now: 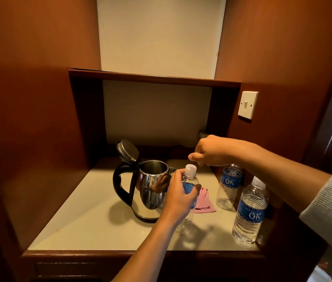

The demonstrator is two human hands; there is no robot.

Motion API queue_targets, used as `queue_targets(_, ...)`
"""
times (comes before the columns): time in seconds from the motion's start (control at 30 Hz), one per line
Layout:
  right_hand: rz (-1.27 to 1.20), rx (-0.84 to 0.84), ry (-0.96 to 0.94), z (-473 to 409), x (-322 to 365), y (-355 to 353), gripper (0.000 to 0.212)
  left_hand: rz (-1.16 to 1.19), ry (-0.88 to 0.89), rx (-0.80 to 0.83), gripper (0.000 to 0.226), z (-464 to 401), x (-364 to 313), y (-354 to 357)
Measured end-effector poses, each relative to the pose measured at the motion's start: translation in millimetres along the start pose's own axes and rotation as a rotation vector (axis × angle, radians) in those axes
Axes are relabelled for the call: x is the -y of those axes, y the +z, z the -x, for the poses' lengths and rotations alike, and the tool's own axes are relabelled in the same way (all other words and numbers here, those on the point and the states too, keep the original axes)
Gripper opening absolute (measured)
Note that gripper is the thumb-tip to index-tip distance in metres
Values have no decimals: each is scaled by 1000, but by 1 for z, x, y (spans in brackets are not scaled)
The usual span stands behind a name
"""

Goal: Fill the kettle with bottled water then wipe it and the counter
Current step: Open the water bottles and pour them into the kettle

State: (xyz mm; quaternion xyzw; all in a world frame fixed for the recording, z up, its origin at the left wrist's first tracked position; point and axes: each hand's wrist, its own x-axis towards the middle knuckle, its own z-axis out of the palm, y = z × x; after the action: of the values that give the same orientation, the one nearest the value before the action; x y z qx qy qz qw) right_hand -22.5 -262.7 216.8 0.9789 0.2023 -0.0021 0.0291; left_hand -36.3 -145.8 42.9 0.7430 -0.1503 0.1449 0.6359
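Note:
A steel kettle (151, 192) with a black handle stands on the pale counter (75, 212), its lid (127, 150) flipped up and open. Just to its right, my left hand (181, 194) grips a capped water bottle (191, 170) around its blue label, holding it upright. My right hand (212, 151) hovers a little above the white cap with its fingers curled in and nothing visible in them. A folded pink cloth (204, 203) lies on the counter behind the held bottle.
Two more bottles with blue labels stand on the right: a full capped one (250, 214) near the front edge and another (228, 188) behind it, its top hidden by my right arm. Wooden walls enclose the niche on both sides. A light switch (247, 104) is on the right wall.

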Motion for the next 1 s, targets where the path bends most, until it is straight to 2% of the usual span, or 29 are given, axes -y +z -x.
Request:
queue_targets(0.13, -51, 48, -98, 4, 4, -2, 37, 38, 5, 11, 48, -2, 2, 5)
queue_targets(0.23, -24, 85, -51, 1, 3, 3, 46, 8, 17, 15, 56, -4, 3, 11)
queue_targets(0.37, 35, 31, 33, 2, -6, -3, 53, -7, 14, 24, 45, -7, 1, 26)
queue_targets(0.6, 58, 44, 5, 10, -29, -7, 16, 106, 7, 68, 45, -21, -4, 55)
queue_targets(0.8, 92, 11, 180, 15, -61, -5, 15, 45, -10, 121, 70, -23, -2, 72)
queue_targets(1.0, 93, 33, 369, 20, -78, 6, 22, 33, -44, 136, 34, -11, 12, 91)
